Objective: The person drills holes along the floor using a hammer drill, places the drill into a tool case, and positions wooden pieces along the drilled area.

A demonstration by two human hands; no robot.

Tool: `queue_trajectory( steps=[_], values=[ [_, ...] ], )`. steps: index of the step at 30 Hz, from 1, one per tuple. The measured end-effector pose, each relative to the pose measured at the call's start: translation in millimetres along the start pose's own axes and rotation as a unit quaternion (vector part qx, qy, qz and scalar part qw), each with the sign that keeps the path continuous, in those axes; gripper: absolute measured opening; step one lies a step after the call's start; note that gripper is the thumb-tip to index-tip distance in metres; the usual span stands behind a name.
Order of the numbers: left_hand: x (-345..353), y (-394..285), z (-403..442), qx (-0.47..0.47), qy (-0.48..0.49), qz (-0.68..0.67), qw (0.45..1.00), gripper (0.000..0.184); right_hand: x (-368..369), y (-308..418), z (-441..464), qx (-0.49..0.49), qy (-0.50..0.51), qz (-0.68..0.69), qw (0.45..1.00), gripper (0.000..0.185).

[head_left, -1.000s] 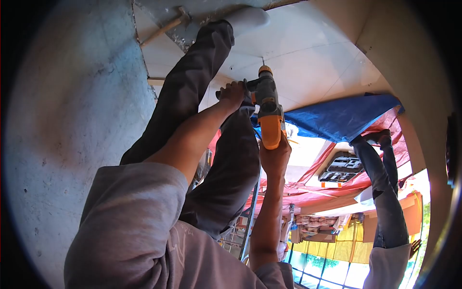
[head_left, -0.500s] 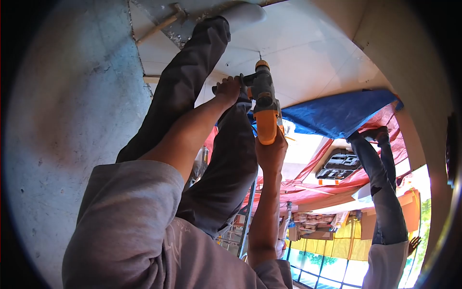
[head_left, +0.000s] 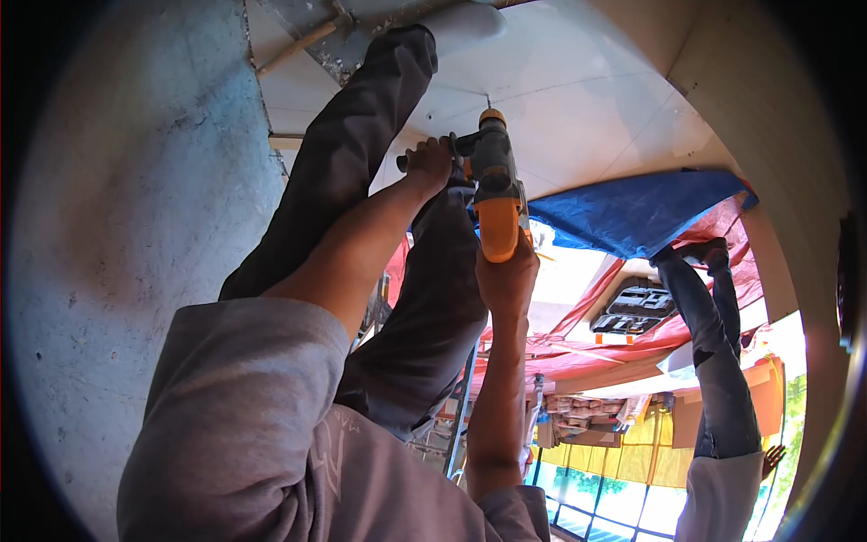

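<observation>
My left hand (head_left: 430, 165) is wrapped around the dark side handle (head_left: 404, 163) of an orange and black power drill (head_left: 496, 185). Lower down, my right hand (head_left: 508, 278) grips the drill's rear handle, partly hidden behind the orange body. A thin drill bit (head_left: 489, 101) sticks out past the orange collar. Its tip meets a pale flat panel (head_left: 560, 108) at a drawn line; how deep it sits I cannot tell. A small dark hole or mark shows on the panel to the left of the bit.
A hammer (head_left: 302, 45) lies near my foot (head_left: 465, 27). Blue tarp (head_left: 623, 212) and red sheeting (head_left: 578, 361) cover ground behind me. An open tool case (head_left: 635, 305) lies beside another person's legs (head_left: 718, 361). A bluish wall (head_left: 135, 226) stands to the left.
The drill and both hands have shifted very slightly upward in the view. Both hands keep the same hold. The bit stays at the same spot on the panel.
</observation>
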State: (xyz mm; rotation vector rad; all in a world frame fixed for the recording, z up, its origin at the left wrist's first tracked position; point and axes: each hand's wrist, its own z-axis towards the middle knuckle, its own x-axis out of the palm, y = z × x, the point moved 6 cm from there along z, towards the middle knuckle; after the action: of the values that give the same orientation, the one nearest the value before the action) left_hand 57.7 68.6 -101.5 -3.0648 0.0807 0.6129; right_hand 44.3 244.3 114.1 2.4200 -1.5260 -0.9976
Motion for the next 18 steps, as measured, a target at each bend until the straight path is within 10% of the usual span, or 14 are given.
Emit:
queue_trajectory(
  steps=[18],
  values=[
    [-12.2,-2.1,10.5,-0.026,0.004,-0.002,1.000,0.028,2.0,6.3,18.3,0.017,-0.002,0.033,0.999,0.031]
  ],
)
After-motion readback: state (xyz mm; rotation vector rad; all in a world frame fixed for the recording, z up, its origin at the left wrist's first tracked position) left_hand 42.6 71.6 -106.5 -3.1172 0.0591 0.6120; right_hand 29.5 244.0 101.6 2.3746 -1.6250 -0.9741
